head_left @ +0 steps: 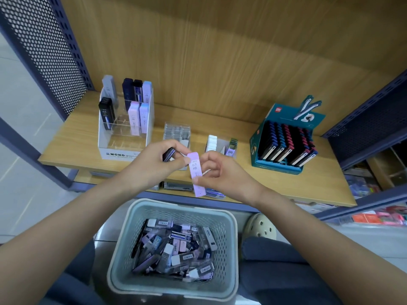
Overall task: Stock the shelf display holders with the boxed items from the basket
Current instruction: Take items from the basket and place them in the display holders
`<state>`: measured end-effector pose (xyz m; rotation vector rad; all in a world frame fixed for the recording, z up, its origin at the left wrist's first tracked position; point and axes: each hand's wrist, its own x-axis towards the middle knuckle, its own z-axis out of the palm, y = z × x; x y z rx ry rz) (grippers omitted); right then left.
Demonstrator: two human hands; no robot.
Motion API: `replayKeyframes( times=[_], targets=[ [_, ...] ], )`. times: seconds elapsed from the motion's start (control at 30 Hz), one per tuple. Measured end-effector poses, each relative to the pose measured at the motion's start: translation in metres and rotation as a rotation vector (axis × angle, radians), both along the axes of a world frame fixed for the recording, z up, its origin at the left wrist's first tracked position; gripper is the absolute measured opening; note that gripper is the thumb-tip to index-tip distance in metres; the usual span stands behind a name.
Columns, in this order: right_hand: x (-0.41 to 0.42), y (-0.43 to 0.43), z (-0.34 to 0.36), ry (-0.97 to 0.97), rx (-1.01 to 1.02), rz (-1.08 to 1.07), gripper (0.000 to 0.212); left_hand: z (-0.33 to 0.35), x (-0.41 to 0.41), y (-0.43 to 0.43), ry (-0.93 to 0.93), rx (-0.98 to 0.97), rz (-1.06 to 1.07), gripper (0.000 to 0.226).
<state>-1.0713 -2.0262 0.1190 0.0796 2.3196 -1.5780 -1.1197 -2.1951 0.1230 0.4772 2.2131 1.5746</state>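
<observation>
A pale green perforated basket (229, 238) sits on the floor between my knees, filled with several slim boxed lead cases. Both hands hover above the shelf's front edge. My left hand (154, 161) grips a dark case (169, 154) and pinches the top of a lilac case (196, 172) with its thumb. My right hand (220, 170) pinches the lilac case lower down. The white MONO display holder (123, 137) stands at the shelf's left, with black, lilac and blue cases upright in its clear compartments. Several front compartments hold nothing.
The wooden shelf (77, 139) also carries a clear plastic tray (177, 130), a small holder with white and green items (220, 144) and a teal display box of dark pens (286, 137). Perforated metal side panels (44, 40) flank the shelf. Lower shelves hold more stock.
</observation>
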Motion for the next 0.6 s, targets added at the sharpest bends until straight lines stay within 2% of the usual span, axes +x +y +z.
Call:
replayKeyframes(
  times=[0.13, 0.23, 0.33, 0.4, 0.5, 0.6],
  targets=[
    [-0.007, -0.015, -0.001, 0.065, 0.032, -0.001, 0.043, -0.006, -0.005, -0.009, -0.114, -0.054, 0.109, 0.017],
    [-0.02, -0.019, -0.003, 0.102, -0.006, -0.091, 0.033, -0.011, -0.016, -0.02, -0.285, 0.002, 0.284, 0.012],
    [-0.037, -0.024, -0.004, 0.134, -0.045, -0.225, 0.017, -0.015, -0.024, -0.037, -0.251, -0.01, 0.356, 0.003],
    [-0.051, -0.03, -0.006, 0.179, -0.072, -0.281, 0.01, -0.014, -0.026, -0.052, -0.183, -0.042, 0.349, 0.009],
    [-0.074, -0.045, -0.01, 0.249, -0.085, -0.296, 0.014, -0.007, -0.029, -0.074, -0.093, -0.052, 0.333, 0.015],
    [-0.096, -0.064, -0.012, 0.316, -0.068, -0.288, 0.015, -0.002, -0.035, -0.093, -0.09, -0.041, 0.361, 0.014]
  ],
)
